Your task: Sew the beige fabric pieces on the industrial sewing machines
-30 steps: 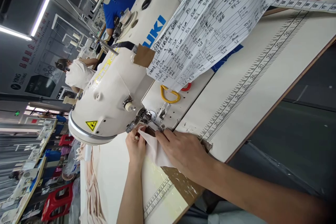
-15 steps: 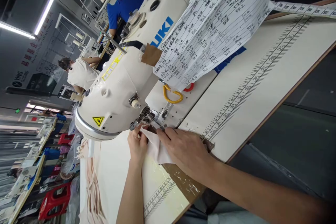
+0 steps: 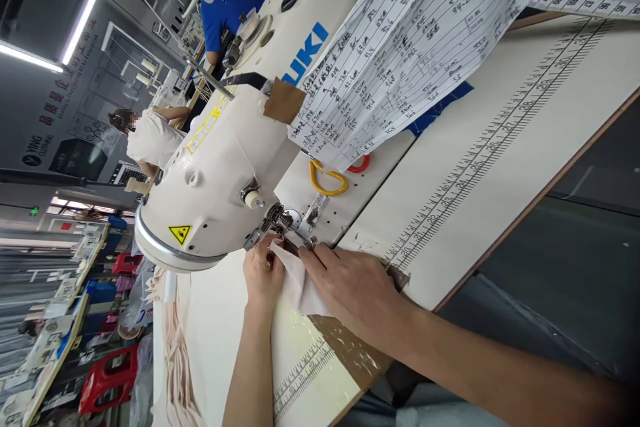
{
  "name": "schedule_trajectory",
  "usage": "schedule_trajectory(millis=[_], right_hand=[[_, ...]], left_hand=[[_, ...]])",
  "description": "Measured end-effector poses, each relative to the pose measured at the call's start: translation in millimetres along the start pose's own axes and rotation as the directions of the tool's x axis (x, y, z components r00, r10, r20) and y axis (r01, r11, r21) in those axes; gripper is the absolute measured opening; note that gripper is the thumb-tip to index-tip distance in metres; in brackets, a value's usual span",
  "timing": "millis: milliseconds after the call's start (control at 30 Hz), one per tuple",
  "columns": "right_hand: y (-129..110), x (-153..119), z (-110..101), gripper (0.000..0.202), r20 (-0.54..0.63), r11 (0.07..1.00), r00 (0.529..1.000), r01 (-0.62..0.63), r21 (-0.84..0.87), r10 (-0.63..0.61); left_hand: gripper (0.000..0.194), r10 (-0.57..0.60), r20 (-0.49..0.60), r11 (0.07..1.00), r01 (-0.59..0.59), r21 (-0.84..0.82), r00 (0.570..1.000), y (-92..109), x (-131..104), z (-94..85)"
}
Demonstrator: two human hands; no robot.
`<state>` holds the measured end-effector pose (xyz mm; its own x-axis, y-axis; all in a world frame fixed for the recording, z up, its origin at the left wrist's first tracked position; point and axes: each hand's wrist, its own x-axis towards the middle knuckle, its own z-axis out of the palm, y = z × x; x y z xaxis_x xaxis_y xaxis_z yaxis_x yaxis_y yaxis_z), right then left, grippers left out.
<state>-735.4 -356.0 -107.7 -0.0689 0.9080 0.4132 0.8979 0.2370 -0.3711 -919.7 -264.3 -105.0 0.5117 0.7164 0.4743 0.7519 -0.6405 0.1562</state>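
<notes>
A pale pink piece of fabric [image 3: 303,287] lies at the needle area of a white sewing machine [image 3: 220,167]. My left hand [image 3: 263,273] is closed, its fingers pinching the fabric's edge just below the presser foot [image 3: 281,217]. On the other side, my right hand [image 3: 350,283] grips the fabric between thumb and fingers, close to the needle plate. The fingertips of both hands are partly hidden by the cloth and by machine parts.
Strips of pink fabric [image 3: 175,360] lie on the table at the left. Yellow-handled scissors [image 3: 327,180] rest behind the foot, below a handwritten sheet [image 3: 400,47]. A printed ruler [image 3: 480,160] runs along the table. Two people [image 3: 155,137] sit beyond the machine.
The view has shifted slightly, so the machine head appears a little further left. Both hands stay at the fabric, with hardly any movement visible.
</notes>
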Motion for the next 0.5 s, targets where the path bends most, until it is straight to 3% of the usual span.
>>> schedule_trajectory(millis=[267, 500], right_hand=[[0.0, -1.1, 2.5, 0.019, 0.013, 1.000, 1.000, 0.000, 0.004, 0.000], [0.1, -1.5, 1.7, 0.022, 0.002, 0.999, 1.000, -0.006, 0.034, 0.006]], left_hand=[[0.010, 0.052, -0.070, 0.998, -0.050, 0.036, 0.996, 4.0, 3.6, 1.7], [0.010, 0.020, -0.086, 0.999, -0.016, 0.040, 0.996, 4.3, 1.9, 2.4]])
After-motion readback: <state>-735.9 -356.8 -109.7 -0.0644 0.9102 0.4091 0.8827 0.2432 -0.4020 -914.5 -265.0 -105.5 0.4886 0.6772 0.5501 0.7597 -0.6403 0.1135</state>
